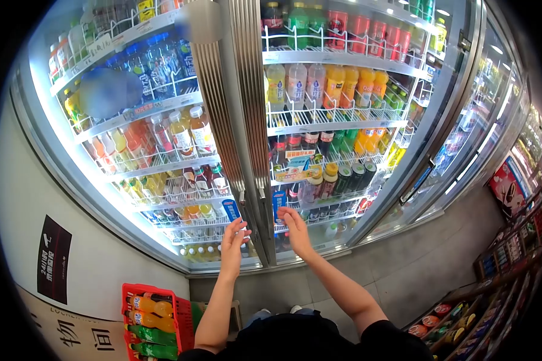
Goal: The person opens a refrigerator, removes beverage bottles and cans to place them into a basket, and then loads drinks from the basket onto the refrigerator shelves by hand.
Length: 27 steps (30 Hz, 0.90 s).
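My left hand (233,237) is raised in front of the left glass door of a drinks fridge, its fingers apart and loosely bent, holding nothing. Level with it, my right hand (295,230) is before the right glass door, fingers a little curled and nothing visible in them. Between and above the hands run the left ribbed metal door handle (220,102) and the right ribbed metal door handle (254,102). Near my fingertips are a blue door sticker (230,209) on the left and another blue sticker (279,204) on the right. Both doors look closed.
Bottles and cans line the fridge's white wire shelves, among them orange drink bottles (341,85). A red basket (185,316) of orange and green soda bottles stands at the lower left. Snack shelves (494,289) are at the right, above grey floor tiles (397,259).
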{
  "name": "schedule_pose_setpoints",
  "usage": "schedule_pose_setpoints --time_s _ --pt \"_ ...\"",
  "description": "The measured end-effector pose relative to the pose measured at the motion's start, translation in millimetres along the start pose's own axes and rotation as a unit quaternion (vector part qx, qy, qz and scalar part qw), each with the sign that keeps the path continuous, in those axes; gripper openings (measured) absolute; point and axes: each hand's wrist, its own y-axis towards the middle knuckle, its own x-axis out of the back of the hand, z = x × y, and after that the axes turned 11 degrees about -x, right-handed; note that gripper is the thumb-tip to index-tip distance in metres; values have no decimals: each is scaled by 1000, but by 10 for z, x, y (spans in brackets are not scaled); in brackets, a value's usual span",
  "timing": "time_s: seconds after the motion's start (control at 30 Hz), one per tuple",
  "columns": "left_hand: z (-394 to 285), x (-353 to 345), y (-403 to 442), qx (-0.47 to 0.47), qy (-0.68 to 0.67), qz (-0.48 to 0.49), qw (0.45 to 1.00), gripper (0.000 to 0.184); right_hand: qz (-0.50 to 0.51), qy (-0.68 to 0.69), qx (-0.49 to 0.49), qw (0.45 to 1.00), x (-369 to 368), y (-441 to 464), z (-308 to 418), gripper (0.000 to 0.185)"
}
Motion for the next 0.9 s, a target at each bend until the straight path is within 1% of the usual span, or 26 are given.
schedule_pose_setpoints --time_s 0.03,0.07,0.13,0.2,0.27,0.3,0.33,0.4,0.43,0.47,0.53,0.67,0.73,0.77,0.83,0.87,0.9 --pt "19 28 30 4 1 3 1000 40 -1 14 43 999 -75 84 -123 35" --pt "-4 33 66 -2 -1 7 1000 40 -2 14 50 999 -145 180 -202 35" --pt "-42 38 116 7 -5 10 1000 40 -26 -37 68 997 -296 320 -306 39" --pt "-74 48 114 3 -15 16 1000 39 -48 -52 69 995 -472 296 -178 39" --pt "-93 87 105 -2 -18 28 999 39 -39 -57 28 997 -609 335 -96 41" --pt "-118 114 91 -10 1 42 999 39 -60 -35 45 997 -679 353 -37 47" --pt "-133 134 87 -11 0 39 999 39 -58 -36 46 997 -688 442 -85 47" --pt "-174 164 87 -30 -8 65 997 40 -26 -16 11 999 -658 656 -209 53" --pt "-196 164 79 -29 -9 62 998 40 -24 -28 20 999 -653 688 -179 58" --pt "-226 153 89 -32 -8 58 998 39 -27 7 7 1000 -681 726 -142 61" --pt "-284 122 129 -38 -4 54 998 39 -2 3 -11 1000 -646 867 -207 63" --pt "-243 153 48 -39 -21 54 998 38 0 10 -13 1000 -641 874 -206 63" --pt "-184 188 -21 -29 -20 59 998 38 -44 -9 -26 999 -687 881 -194 54" --pt "-197 222 -57 -18 -15 60 998 37 -43 -8 -25 999 -715 869 -169 54" --pt "-209 292 -118 -23 -18 56 998 37 -85 -4 -31 996 -750 835 -140 61" --pt "-237 321 -158 -28 -24 51 998 37 -86 -4 -33 996 -779 814 -138 61" --pt "-267 359 -173 -24 -21 46 998 37 -115 -21 -25 993 -803 805 -129 61"
